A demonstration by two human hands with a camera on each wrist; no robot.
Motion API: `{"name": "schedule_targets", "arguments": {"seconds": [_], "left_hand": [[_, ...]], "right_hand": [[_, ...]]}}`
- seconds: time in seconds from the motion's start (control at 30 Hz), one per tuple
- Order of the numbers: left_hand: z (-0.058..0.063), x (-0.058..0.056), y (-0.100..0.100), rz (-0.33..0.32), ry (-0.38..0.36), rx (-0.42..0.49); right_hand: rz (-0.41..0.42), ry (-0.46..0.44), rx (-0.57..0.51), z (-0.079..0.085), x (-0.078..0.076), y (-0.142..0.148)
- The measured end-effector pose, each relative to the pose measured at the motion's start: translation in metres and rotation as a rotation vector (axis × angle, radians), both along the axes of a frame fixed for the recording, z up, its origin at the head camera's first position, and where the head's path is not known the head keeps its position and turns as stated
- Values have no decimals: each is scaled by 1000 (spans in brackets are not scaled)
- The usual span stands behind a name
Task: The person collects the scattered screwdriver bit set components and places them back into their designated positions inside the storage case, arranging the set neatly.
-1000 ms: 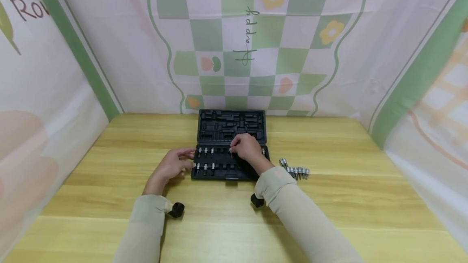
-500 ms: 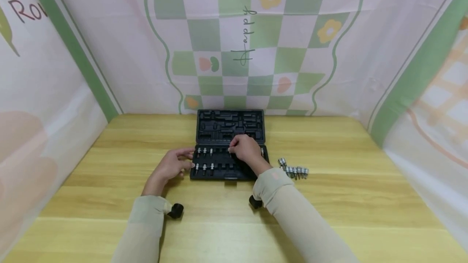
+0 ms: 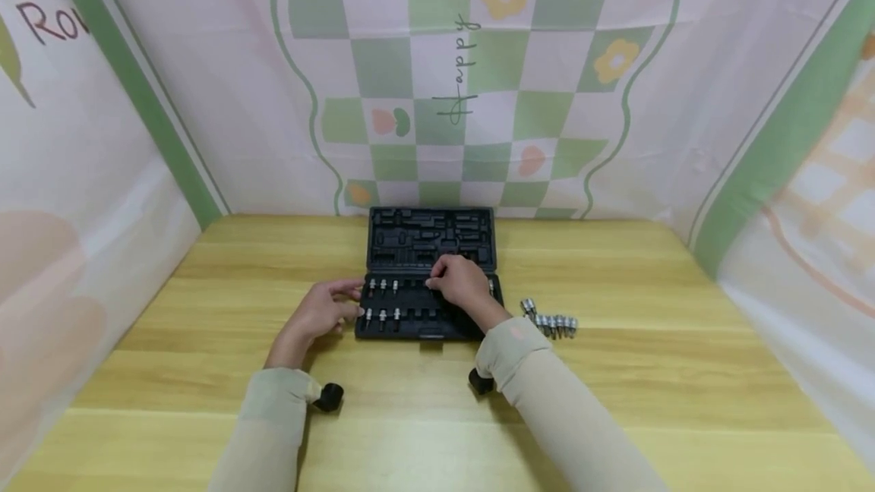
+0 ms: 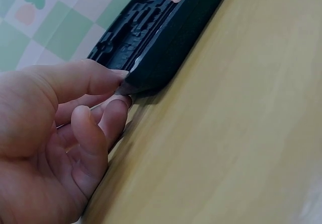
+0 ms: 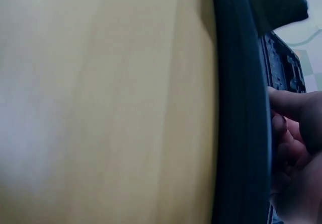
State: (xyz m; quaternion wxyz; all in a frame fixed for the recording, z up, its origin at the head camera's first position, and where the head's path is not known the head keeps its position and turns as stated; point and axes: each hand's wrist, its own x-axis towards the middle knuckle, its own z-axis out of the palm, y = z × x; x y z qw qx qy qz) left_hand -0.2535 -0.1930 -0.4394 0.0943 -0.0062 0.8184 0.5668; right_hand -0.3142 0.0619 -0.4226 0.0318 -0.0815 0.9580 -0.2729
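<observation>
A black socket case (image 3: 417, 300) lies unfolded on the wooden table, its moulded lid (image 3: 432, 220) leaning back. Silver bit sockets (image 3: 383, 317) fill the left slots in two rows. My left hand (image 3: 317, 316) holds the case's left edge; in the left wrist view its thumb lies on top of the corner and curled fingers press the side. Over the upper row, my right hand (image 3: 463, 281) pinches a small bit socket between thumb and forefinger, mostly hidden by the fingertips. In the right wrist view, the case wall (image 5: 241, 113) blocks part of that hand.
Several loose bit sockets (image 3: 557, 323) lie in a cluster on the table (image 3: 629, 370), right of the case. One more silver socket (image 3: 491, 287) sits at the case's right end. Patterned cloth (image 3: 451, 59) hangs behind and at both sides.
The right fingertips have settled slightly lower over the upper row, and the bit socket that showed beneath them is now mostly covered. The left hand stays at the case's edge.
</observation>
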Motion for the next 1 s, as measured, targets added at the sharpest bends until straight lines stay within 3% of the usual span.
{"name": "schedule_targets", "arguments": {"seconds": [0.33,0.53,0.7,1.0], "left_hand": [[1,-1,5,-15,15,-1],[2,1,2,-3,4,-6],[0,2,-1,12,-1,-6],[0,2,-1,11,-3,2]], "right_hand": [[198,-3,-172,5,4,28],[265,-11,-238,6,-1,37],[291,11,-262,11,-4,47],[258,40,-237,25,-4,82]]}}
